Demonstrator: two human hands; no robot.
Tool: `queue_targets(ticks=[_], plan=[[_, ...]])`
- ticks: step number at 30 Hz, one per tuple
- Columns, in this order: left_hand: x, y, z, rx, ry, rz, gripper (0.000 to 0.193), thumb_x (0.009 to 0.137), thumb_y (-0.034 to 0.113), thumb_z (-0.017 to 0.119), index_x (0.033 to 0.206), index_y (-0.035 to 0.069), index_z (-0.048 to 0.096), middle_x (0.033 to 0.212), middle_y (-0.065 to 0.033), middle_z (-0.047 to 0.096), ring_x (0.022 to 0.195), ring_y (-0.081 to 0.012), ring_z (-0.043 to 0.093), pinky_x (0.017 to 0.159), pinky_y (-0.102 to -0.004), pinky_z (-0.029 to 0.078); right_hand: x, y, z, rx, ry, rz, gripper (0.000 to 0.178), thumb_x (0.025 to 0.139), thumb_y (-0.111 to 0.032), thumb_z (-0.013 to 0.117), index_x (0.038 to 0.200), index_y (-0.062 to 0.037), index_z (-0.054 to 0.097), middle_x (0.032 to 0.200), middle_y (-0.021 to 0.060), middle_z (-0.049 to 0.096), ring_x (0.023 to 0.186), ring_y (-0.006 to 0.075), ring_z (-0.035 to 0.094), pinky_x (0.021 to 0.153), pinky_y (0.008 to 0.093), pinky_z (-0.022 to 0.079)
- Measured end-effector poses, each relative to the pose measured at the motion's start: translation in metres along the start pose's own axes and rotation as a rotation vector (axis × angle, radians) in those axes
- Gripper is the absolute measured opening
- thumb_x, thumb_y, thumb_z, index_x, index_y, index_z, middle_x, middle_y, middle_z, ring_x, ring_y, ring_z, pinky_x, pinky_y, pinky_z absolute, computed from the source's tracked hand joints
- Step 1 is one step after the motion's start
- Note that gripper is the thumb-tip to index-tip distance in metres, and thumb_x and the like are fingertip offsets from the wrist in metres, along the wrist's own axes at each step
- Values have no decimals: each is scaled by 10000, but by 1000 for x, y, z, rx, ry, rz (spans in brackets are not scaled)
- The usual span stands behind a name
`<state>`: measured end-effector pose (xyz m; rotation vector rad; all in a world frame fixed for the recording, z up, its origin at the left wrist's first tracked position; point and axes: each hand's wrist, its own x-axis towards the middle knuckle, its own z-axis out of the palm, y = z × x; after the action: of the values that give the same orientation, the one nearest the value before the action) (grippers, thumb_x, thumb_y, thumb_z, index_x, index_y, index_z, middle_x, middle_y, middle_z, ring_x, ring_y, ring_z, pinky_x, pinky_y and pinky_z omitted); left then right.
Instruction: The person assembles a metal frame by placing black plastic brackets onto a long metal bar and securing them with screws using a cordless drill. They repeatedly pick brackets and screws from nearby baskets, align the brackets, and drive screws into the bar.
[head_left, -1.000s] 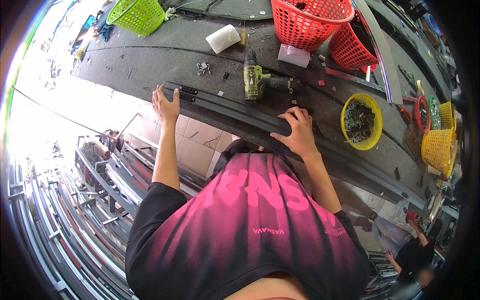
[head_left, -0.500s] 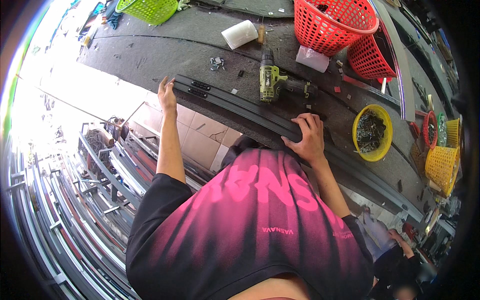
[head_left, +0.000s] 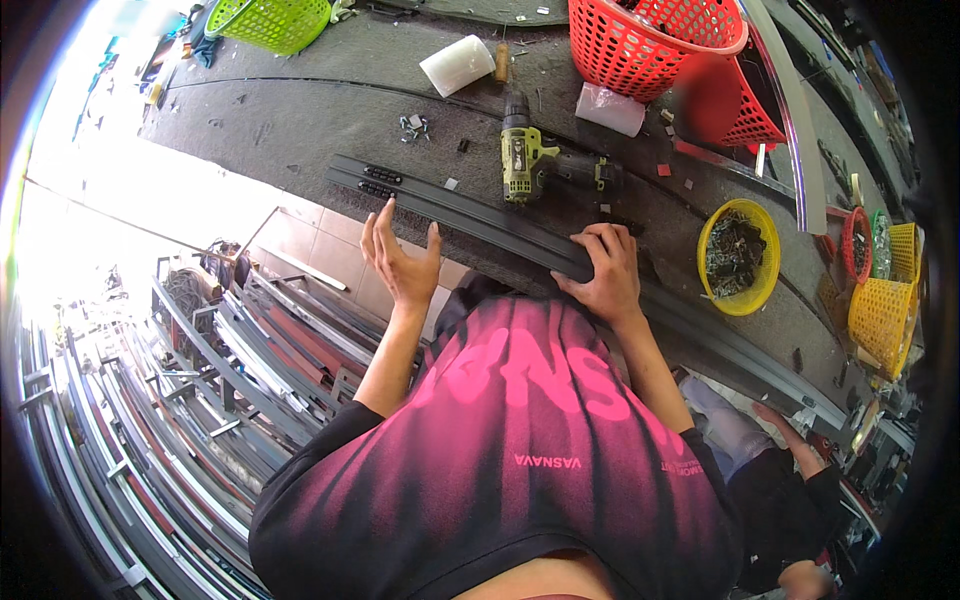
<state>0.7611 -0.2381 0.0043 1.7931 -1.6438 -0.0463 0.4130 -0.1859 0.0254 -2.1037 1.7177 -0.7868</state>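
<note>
A long dark grey metal profile [head_left: 470, 218] lies along the near edge of the workbench. Two small black fittings [head_left: 377, 188] sit in its grooves close to the left end. My right hand [head_left: 610, 272] is closed over the profile, thumb on the near side and fingers on the far side. Off the profile's near side, just below the fittings, my left hand [head_left: 402, 262] is open with its fingers spread and nothing in it. Behind the profile, a green and black cordless drill [head_left: 519, 160] rests on its side.
Small screws [head_left: 413, 128] and a white roll [head_left: 457, 66] lie farther back. Red baskets [head_left: 640, 50] stand at the far right, with a yellow basket of metal parts [head_left: 770, 268] nearer. Racked metal bars [head_left: 130, 430] fill the lower left. Another person [head_left: 790, 505] is at lower right.
My left hand has come away from the profile's left end, moving right and toward me. My right hand stays on the profile. The view has shifted slightly.
</note>
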Motion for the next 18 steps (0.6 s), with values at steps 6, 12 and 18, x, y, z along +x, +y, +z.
queue_targets(ticks=[6,12,18], plan=[[4,7,-6,171,-119,10,848,932,383,922,1684,181,588,1597,-123,688,1638,-426,448,1349,-721,233,2,-1,-3,7,-14,7,645,702,-347,1034,1235,-94,774,1294,57,659,1295,332,601,1098,514,485],[20,53,-22,471,-423,21,1079,975,760,761,1850,297,331,1680,-263,611,1607,-502,484,1326,-769,251,3,0,-2,-2,3,-7,630,737,-409,996,1237,-87,788,1294,75,678,1285,339,617,1125,508,477],[83,93,-27,539,-907,-57,1380,872,1053,608,1901,349,16,1585,-610,463,1273,-688,717,1061,-616,626,-4,9,6,9,-3,-15,636,736,-432,1004,1244,-111,795,1319,66,671,1312,344,597,1118,522,487]])
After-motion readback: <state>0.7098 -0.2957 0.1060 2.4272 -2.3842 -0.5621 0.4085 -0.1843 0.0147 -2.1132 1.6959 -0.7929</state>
